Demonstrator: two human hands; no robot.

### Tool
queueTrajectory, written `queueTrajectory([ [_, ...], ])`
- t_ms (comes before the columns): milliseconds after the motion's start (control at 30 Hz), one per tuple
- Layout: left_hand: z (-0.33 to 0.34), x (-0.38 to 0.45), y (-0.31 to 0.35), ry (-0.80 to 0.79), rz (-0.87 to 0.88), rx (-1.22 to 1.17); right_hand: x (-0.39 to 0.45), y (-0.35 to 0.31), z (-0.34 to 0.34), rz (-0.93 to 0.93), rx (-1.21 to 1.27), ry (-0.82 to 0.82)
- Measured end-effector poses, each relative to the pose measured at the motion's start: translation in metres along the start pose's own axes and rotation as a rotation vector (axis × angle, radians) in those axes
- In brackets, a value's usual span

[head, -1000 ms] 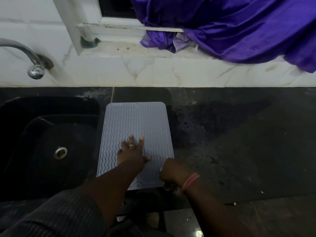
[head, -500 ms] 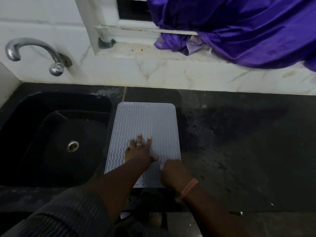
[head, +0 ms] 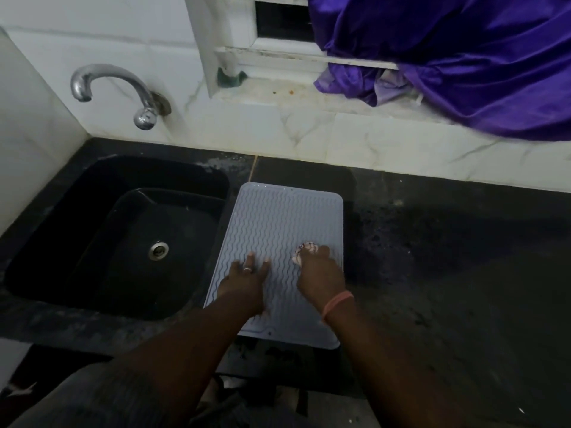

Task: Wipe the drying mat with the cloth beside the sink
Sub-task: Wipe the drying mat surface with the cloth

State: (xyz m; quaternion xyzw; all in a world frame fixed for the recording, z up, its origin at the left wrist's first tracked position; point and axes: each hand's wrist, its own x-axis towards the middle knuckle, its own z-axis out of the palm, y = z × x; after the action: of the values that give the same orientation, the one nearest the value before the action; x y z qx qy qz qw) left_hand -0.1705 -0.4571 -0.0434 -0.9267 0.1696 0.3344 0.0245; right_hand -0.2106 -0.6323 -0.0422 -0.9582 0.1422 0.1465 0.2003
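The left hand (head: 245,279) lies flat on the near part of the drying mat (head: 278,230), fingers straight, holding it still. Just beside it the right hand (head: 319,270) has its fingers curled round the cloth (head: 304,250) — pressed on the mat's right side. The mat runs long, away from the person, so most unwiped mat lies ahead, toward the wall — on the bench (head: 448,257) by the sink (head: 123,236).

the left hand (head: 245,281) wears a thin silver ring (head: 247,269) on one finger. the right hand (head: 319,271) has a pinkish-orange band (head: 337,305) around its wrist. both forearms are bare. at the lower left of the view, a dark grey garment (head: 92,396) with fine, faint stripes covers the person's body.
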Motion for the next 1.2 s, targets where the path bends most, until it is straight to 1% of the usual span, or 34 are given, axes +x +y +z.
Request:
queueTrajectory([
  [33,0.0,0.0,0.001,-0.005,-0.006,-0.005,-0.013,-0.002,0.003,-0.029,-0.013,-0.004],
  [100,0.001,0.002,0.001,-0.011,-0.015,-0.01,-0.044,-0.004,0.008,-0.091,-0.04,-0.068],
  [167,0.001,0.003,0.001,-0.012,-0.015,-0.009,-0.075,-0.005,0.007,-0.109,-0.074,-0.228],
  [267,-0.001,0.0,0.002,-0.032,-0.012,-0.002,-0.087,-0.006,-0.012,-0.093,-0.059,-0.546],
  [333,-0.003,-0.001,0.002,-0.025,-0.006,-0.009,-0.069,-0.004,-0.037,-0.14,-0.023,-0.658],
  [367,-0.003,0.0,0.002,-0.02,-0.005,-0.021,-0.057,-0.004,-0.052,-0.147,0.021,-0.671],
  [400,-0.003,0.0,0.001,-0.016,-0.009,-0.033,-0.044,-0.005,-0.064,-0.135,0.081,-0.654],
  [433,-0.002,-0.001,0.0,-0.013,-0.013,-0.042,-0.03,-0.007,-0.071,-0.111,0.131,-0.595],
  [500,-0.001,-0.001,-0.001,-0.011,-0.014,-0.046,0.002,-0.01,-0.072,-0.058,0.188,-0.4],
  [567,-0.001,-0.002,-0.002,-0.008,-0.006,-0.044,0.023,-0.012,-0.059,-0.053,0.192,-0.211],
  [667,-0.001,-0.003,-0.003,0.006,-0.007,-0.054,0.017,-0.01,-0.027,-0.06,0.089,-0.127],
  [733,0.0,-0.003,-0.005,0.02,0.0,-0.051,-0.003,-0.008,-0.013,-0.105,0.055,-0.045],
  [767,0.0,-0.003,-0.005,0.02,0.005,-0.05,-0.015,-0.008,-0.008,-0.138,0.043,-0.03],
  [800,0.0,-0.003,-0.006,0.017,0.01,-0.049,-0.028,-0.008,-0.006,-0.158,0.027,-0.066],
  [900,0.0,-0.001,-0.005,-0.005,0.011,-0.046,-0.067,-0.012,0.003,-0.206,-0.071,-0.272],
  [1000,-0.002,-0.002,-0.005,-0.015,0.017,-0.041,-0.089,-0.018,-0.001,-0.247,-0.112,-0.589],
  [1033,-0.003,-0.002,-0.005,-0.017,0.02,-0.04,-0.088,-0.018,-0.01,-0.246,-0.084,-0.687],
  [1067,-0.003,-0.002,-0.005,-0.017,0.023,-0.043,-0.084,-0.018,-0.02,-0.226,-0.033,-0.742],
  [1100,-0.002,-0.002,-0.005,-0.014,0.026,-0.052,-0.075,-0.017,-0.029,-0.191,0.038,-0.739],
  [1133,-0.002,-0.001,-0.006,-0.006,0.032,-0.065,-0.064,-0.016,-0.037,-0.148,0.107,-0.669],
  [1200,0.0,-0.001,-0.012,0.041,0.053,-0.12,-0.037,-0.014,-0.04,-0.091,0.199,-0.443],
])
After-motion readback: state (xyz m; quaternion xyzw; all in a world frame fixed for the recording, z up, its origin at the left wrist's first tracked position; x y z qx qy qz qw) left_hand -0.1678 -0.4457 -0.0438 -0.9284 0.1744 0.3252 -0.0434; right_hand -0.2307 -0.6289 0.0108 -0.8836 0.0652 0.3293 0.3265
